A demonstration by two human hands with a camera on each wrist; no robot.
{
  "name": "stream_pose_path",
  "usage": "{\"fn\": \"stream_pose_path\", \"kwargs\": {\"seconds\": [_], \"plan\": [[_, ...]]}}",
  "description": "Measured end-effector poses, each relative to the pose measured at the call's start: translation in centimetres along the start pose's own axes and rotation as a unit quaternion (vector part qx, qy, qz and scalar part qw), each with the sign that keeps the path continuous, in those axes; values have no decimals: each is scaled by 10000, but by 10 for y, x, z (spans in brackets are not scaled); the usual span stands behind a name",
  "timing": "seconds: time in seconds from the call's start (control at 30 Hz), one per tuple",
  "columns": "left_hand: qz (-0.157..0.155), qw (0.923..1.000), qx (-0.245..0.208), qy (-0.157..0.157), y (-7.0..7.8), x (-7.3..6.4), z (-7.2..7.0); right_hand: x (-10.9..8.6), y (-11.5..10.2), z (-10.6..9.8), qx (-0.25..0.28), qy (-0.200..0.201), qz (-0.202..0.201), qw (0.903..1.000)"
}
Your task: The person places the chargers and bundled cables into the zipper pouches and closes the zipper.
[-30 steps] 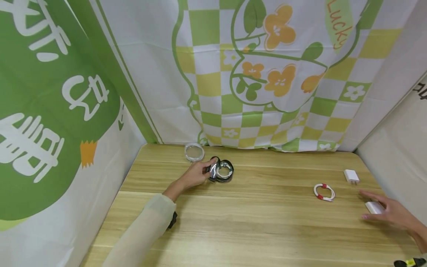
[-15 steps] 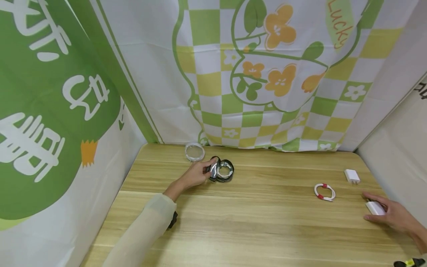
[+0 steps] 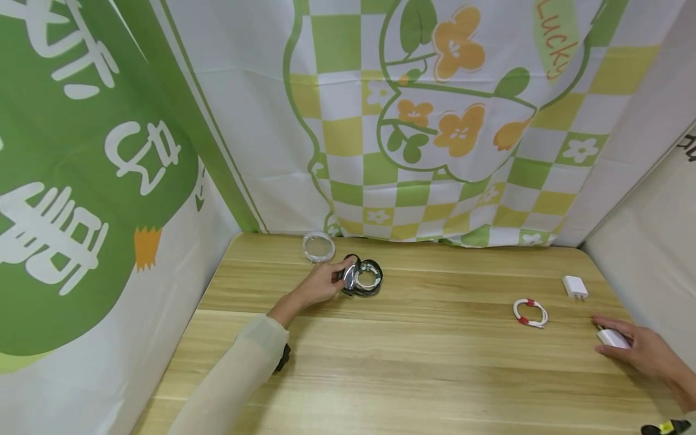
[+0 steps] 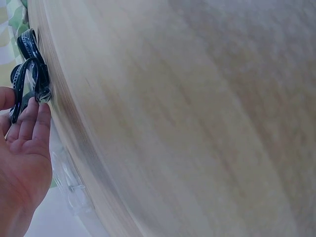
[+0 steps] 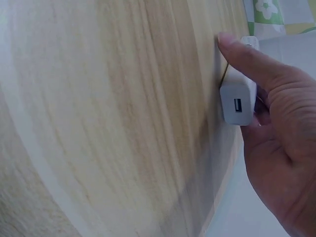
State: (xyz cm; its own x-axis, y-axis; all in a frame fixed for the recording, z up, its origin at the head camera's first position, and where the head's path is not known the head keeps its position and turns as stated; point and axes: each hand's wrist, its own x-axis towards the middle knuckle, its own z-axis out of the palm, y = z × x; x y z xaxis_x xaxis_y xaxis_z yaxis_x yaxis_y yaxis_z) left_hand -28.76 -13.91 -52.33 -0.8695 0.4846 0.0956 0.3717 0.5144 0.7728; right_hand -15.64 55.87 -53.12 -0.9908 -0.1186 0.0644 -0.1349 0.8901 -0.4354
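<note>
At the back left of the table, my left hand [image 3: 321,284] pinches one black coiled cable [image 3: 350,275] between thumb and fingers. Right against it lies a second black coil [image 3: 379,272] with a white ring inside. In the left wrist view the black coiled cable [image 4: 19,89] looks flat and glossy, between the thumb and the fingers [image 4: 42,121]. On the far right, my right hand [image 3: 644,350] grips a white USB charger [image 3: 614,339] low at the table. The right wrist view shows the port end of this charger [image 5: 238,104], with the thumb along one side.
A clear-white coil [image 3: 319,247] lies behind my left hand. Another white charger [image 3: 574,287], prongs showing, lies beyond my right hand. Left of it is a white cable coil [image 3: 530,313] with red ties. Printed curtains [image 3: 261,121] close off the back and sides of the wooden table [image 3: 413,362].
My right hand's thumb and fingers have drawn in around the charger, and its prongs now show by the fingers. My left hand has kept its place on the black coiled cable.
</note>
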Motion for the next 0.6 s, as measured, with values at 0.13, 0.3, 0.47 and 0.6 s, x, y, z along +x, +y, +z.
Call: {"fn": "stream_pose_path", "kwargs": {"seconds": [0.13, 0.3, 0.47, 0.6], "plan": [[-42, 10000, -17, -3, 1, -1, -1, 0, 0, 0, 18, -54, 9, 10000], [-75, 9999, -102, -1, 0, -1, -1, -1, 2, 0, 100, 102, -104, 9998], [19, 10000, -39, 40, -1, 0, -1, 0, -2, -1, -125, -27, 184, 9997], [132, 9998, 103, 97, -3, 1, 0, 1, -4, -1, -239, 22, 251, 9994]]}}
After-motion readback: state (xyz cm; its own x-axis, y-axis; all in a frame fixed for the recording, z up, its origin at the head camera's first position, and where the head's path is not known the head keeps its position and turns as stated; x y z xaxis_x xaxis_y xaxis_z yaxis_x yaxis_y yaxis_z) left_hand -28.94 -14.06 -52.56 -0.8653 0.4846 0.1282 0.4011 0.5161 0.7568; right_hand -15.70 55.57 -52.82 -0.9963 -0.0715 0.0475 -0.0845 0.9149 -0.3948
